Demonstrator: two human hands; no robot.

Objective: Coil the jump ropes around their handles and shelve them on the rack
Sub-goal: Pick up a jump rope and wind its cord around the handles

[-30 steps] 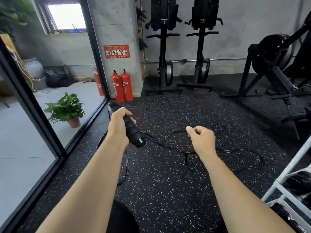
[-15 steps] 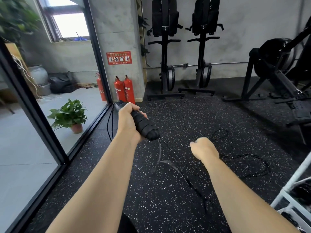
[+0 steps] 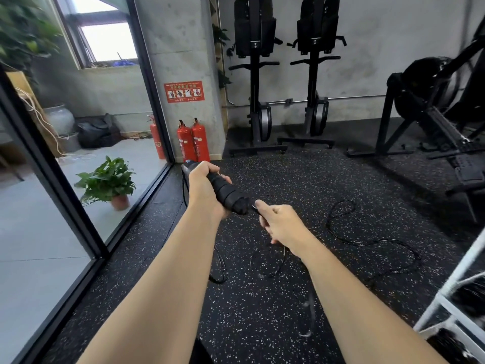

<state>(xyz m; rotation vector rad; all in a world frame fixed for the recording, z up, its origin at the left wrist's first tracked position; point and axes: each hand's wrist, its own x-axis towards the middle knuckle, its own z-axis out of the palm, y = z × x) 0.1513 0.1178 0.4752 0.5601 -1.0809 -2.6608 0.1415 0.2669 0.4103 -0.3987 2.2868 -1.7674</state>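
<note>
My left hand (image 3: 206, 191) grips the black jump rope handles (image 3: 229, 195), which bear several turns of cord. My right hand (image 3: 279, 223) pinches the thin black cord right at the lower end of the handles. The loose jump rope cord (image 3: 367, 241) trails from there in loops over the speckled floor to the right, and blurred loops hang under my hands. A white rack (image 3: 451, 282) stands at the lower right, with dark coiled ropes on its shelves.
A glass wall with a black frame (image 3: 78, 219) runs along the left, a potted plant (image 3: 110, 179) behind it. Red fire extinguishers (image 3: 194, 140) stand by the pillar. Two upright rowing machines (image 3: 258, 88) and another black machine (image 3: 433, 114) line the back and right.
My right hand has swung in from the right with the cord and now meets the handle end. My left hand has lifted the handles slightly. The loose cord on the floor has shifted.
</note>
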